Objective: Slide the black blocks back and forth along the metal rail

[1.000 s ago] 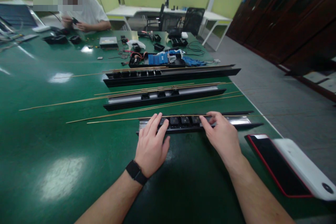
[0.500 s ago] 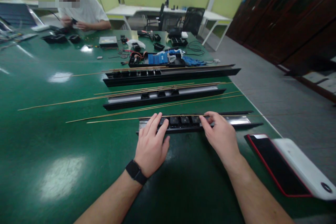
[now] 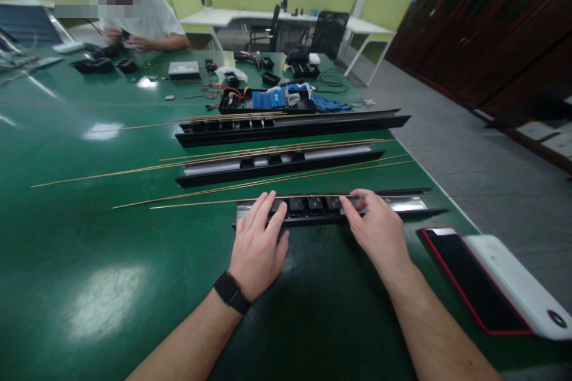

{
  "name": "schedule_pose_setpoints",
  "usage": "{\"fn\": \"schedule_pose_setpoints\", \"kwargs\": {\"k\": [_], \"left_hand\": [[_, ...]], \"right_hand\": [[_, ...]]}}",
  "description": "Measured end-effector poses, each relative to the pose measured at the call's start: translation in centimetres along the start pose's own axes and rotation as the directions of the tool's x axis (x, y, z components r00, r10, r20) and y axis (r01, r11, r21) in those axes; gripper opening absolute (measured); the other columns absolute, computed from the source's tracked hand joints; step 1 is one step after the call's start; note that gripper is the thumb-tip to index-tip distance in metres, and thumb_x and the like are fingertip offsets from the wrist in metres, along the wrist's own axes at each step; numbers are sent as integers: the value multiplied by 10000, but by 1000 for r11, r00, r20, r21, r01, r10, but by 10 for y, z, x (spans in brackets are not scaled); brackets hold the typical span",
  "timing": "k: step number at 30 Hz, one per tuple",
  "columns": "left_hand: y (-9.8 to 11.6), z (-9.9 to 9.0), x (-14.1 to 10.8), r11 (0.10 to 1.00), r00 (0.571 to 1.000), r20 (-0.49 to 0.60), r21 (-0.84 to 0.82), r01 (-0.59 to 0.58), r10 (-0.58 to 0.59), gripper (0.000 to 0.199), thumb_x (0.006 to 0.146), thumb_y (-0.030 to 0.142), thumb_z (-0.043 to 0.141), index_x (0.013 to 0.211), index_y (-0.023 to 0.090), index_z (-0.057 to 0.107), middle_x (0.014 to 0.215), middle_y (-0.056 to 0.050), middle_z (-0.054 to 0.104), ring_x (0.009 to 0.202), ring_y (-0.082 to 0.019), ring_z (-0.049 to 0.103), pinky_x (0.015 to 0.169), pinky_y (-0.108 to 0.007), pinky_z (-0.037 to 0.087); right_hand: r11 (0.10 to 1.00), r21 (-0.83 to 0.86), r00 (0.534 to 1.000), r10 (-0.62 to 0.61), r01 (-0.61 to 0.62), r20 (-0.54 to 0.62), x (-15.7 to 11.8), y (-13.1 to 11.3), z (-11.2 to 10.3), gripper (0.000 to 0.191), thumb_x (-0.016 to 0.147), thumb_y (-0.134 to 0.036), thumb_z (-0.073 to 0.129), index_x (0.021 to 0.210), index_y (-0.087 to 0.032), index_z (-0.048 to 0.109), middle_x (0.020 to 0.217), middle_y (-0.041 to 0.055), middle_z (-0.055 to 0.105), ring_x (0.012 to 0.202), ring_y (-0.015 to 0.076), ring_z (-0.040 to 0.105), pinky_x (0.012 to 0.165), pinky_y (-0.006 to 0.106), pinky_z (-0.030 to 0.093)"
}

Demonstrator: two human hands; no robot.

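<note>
One black channel (image 3: 317, 221) lay crosswise just beyond both palms, equally near. Left hand (image 3: 255, 253): loosely spread over it, empty. Right hand (image 3: 382, 226): nearly pinched at the lengthwise gold rod (image 3: 192, 205); hold was unclear.

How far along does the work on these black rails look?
Seemingly done: black blocks sit in the near rail. In hand: the left hand spreads over its left part; the right hand has fingertips at the thin golden rod. Possibly left: the near rail's bare right stretch and the sparsely filled middle rail.
</note>
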State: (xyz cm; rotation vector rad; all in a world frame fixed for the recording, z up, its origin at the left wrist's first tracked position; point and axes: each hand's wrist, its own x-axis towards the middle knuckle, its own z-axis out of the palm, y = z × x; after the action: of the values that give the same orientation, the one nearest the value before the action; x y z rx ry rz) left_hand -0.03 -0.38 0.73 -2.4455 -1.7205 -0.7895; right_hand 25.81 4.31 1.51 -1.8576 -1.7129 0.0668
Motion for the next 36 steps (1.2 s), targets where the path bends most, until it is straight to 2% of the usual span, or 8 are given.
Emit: {"fn": "schedule_pose_setpoints", "kwargs": {"k": [16,36], "left_hand": [[0,1,0,1000,1000,-23,9,-14,14,501,977,218,582,1475,185,534,1646,-170,456,1540,-343,412,1079,-556,517],[0,1,0,1000,1000,-11,12,-5,5,508,979,224,577,1484,194,525,1664,-167,430,1552,-341,394,1075,-559,519]], "right_hand": [[994,85,998,-68,68,-7,0,-2,-1,358,989,-495,605,1166,-211,734,888,41,721,838,236,682,808,355,494],[1000,3,1000,-18,18,3,0,-1,-2,371,985,-560,599,1126,-237,717,926,40,718,886,237,676,766,349,464]]}}
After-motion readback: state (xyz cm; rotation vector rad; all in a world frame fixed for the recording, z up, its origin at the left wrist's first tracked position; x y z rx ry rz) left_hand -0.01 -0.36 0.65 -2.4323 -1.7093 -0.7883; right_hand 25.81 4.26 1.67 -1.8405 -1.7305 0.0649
